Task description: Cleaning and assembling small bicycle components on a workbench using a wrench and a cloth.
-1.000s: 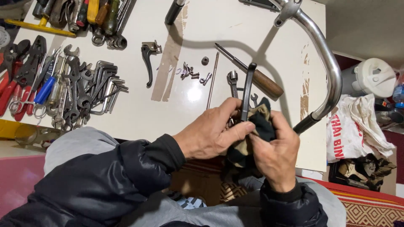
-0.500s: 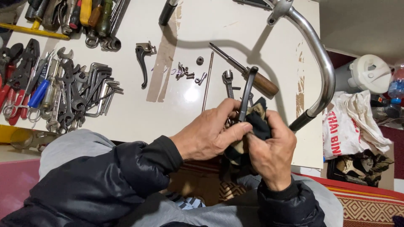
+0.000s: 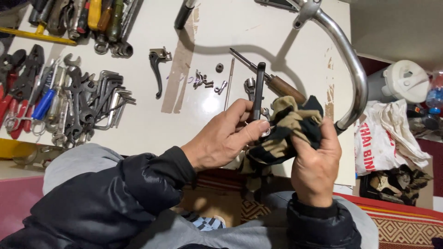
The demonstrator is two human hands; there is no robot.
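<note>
Status: left hand has thumb + fingers pinched on a black brake lever, held upright over the near edge of the white table. Right hand is closed around a tan/black rag, bunched against the lever's lower end. Looks like a wipe-down mid-way: upper part of the lever is bare and looks clean, bottom end is buried in the rag so can't judge it.

Judging by the layout, more is left. A second lever lies flat on the table, untouched, well apart from the hands. Small bolts + nuts are loose between the two. A wood-handled screwdriver lies just behind the held lever, and a small wrench is beside it.

Around: chrome handlebar curves down the right side, near the right hand, tight clearance there. Pile of wrenches at left, pliers beyond them. White bag off the table at right. Nothing blocks the hands directly.
</note>
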